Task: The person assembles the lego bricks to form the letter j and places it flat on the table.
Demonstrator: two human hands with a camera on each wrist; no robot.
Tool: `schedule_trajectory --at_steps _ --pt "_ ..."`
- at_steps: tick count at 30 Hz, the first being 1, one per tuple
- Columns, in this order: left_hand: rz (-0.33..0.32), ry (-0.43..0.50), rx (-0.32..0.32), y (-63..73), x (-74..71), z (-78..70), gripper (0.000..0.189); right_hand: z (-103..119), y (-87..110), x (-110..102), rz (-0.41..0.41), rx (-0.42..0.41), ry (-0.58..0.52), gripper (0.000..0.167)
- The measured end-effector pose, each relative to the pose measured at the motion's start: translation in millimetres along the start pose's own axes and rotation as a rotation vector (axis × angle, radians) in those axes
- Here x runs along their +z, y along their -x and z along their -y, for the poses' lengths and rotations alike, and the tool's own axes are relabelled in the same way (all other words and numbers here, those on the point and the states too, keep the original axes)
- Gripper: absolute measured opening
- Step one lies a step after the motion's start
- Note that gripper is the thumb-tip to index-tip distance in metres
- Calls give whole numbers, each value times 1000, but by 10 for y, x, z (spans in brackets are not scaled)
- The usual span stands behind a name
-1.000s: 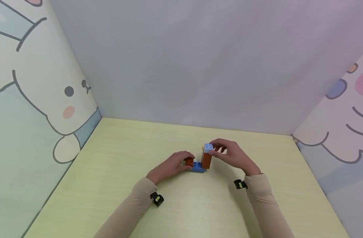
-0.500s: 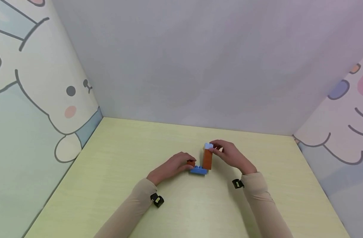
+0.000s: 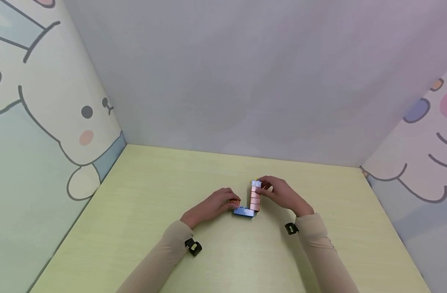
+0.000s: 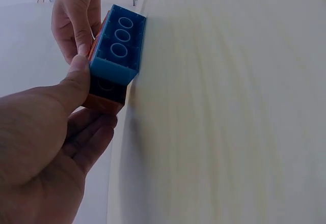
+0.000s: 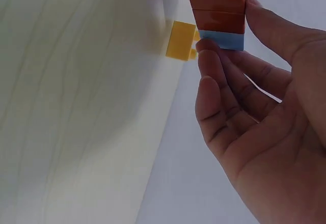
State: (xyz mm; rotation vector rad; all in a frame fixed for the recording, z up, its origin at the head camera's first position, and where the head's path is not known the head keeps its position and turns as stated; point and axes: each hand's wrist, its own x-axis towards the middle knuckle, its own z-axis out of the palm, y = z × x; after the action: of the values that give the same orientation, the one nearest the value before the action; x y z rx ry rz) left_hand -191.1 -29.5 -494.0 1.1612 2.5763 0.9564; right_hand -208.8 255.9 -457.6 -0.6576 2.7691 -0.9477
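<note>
My left hand point(image 3: 211, 206) pinches a small orange-red toy building brick point(image 3: 235, 203) attached at the left end of a blue brick point(image 3: 243, 211). In the left wrist view the blue brick's hollow underside point(image 4: 120, 36) faces the camera. From the blue brick's right end stands a tower of orange bricks point(image 3: 255, 200), capped by a light-blue brick point(image 3: 256, 183). Thumb and fingers of my right hand point(image 3: 280, 196) grip this tower near its light-blue end. A yellow brick point(image 5: 181, 40) juts out beside the light-blue one in the right wrist view; it is mostly hidden in the head view.
The pale yellow tabletop point(image 3: 99, 228) spreads around both hands. Behind it rises a plain grey wall point(image 3: 223, 81). Side panels with cartoon animals, a left panel point(image 3: 62, 122) and a right panel point(image 3: 421, 154), border the table.
The brick assembly has tilted, its light-blue top turning away from the head camera and the tower's side facing it. My right hand has moved slightly down and left; the left hand keeps its hold.
</note>
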Motion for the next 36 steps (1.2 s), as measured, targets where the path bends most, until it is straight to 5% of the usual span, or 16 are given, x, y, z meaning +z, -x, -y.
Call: schedule_trajectory --at_steps 15,25,36 --pt "44 44 -28 22 20 28 29 -46 -52 121 54 50 8 32" --pt "43 51 -31 7 -5 45 26 -62 -212 -27 -158 -8 162 25" --pt "45 65 -18 -40 -4 38 24 -96 -397 -3 -47 -3 183 22"
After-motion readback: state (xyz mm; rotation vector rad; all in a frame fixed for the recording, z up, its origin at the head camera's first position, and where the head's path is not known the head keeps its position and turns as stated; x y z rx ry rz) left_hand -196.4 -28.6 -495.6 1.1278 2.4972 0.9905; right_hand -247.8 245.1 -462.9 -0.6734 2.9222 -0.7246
